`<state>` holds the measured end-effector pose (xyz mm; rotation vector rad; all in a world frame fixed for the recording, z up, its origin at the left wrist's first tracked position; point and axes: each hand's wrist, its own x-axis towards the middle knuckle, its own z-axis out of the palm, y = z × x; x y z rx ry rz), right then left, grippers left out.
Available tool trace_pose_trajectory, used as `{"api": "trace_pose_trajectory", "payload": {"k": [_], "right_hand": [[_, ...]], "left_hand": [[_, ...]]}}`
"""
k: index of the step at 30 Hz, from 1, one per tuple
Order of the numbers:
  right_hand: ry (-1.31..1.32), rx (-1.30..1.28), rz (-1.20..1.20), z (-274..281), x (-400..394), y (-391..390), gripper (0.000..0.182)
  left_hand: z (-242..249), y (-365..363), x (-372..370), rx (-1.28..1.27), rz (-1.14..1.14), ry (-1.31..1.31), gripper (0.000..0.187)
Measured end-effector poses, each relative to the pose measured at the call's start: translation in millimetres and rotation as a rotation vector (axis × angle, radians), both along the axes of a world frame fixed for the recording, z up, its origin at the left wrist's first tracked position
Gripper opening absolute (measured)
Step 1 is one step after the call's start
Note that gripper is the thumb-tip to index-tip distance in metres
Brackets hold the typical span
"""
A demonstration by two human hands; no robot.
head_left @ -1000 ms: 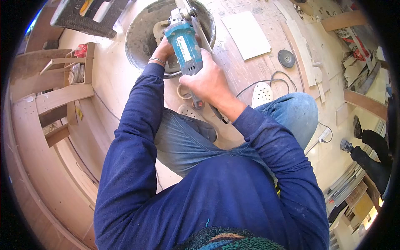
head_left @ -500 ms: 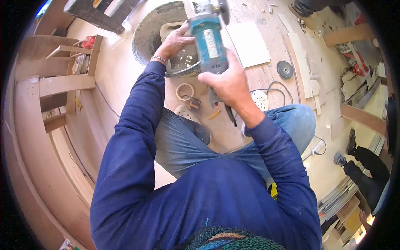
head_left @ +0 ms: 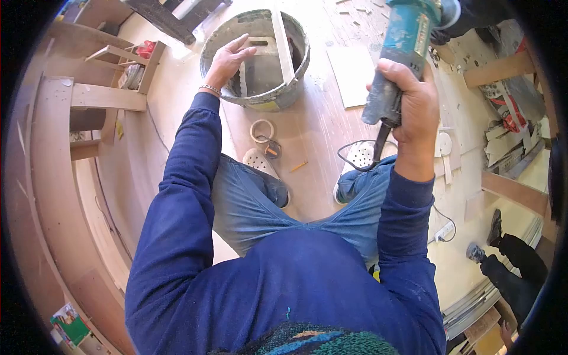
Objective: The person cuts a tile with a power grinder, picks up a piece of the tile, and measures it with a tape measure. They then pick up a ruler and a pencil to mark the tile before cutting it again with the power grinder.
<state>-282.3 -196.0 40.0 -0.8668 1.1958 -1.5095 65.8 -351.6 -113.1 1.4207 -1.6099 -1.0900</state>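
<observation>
The fingers of the right hand (head_left: 414, 100) are clenched round the grey rear end of a teal power tool (head_left: 405, 41). The tool rises ahead of those fingers, tilted, with its head at the top edge of the view and partly cut off, and its dark cord (head_left: 381, 139) hangs down just below them

The left hand (head_left: 223, 64) is released, its fingers spread above the near left side of a stained bucket (head_left: 291, 93); whether they touch the rim, I cannot tell. Just beyond those fingertips, inside the bucket, is a pale slotted piece (head_left: 266, 66), and to their right a long pale strip (head_left: 281, 47) leans over the bucket

Nearer the body than the left fingers, on the floor (head_left: 313, 139), lie a pale ring (head_left: 262, 122), a small dark round item (head_left: 273, 151) touching or right beside it, and an orange stick (head_left: 299, 166). A white panel (head_left: 350, 77) lies between the two hands, left of the right fingers. Well to the right of and behind the right fingers are another person's dark-clad legs (head_left: 509, 278)
</observation>
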Motion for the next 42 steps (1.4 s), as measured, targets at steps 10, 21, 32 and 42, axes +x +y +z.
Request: {"api": "trace_pose_trajectory", "payload": {"k": [10,21,32,42], "right_hand": [[-0.124,-0.061,-0.016,8.6,-42.5,16.8,0.034],[-0.111,-0.118,0.001,7.2,-48.0,38.6,0.032],[-0.06,-0.026,0.095,-28.0,-8.7,42.0,0.032],[-0.19,0.18,0.237,-48.5,27.7,40.0,0.039]], "left_hand": [[34.9,63.2,-5.6,0.082,0.09,0.041,0.061],[5.0,114.7,-35.2,0.087,0.073,0.131,0.059],[17.5,107.6,-56.7,-0.028,0.126,0.057,0.049],[49.3,138.8,-89.4,0.076,0.038,0.257,0.042]]}}
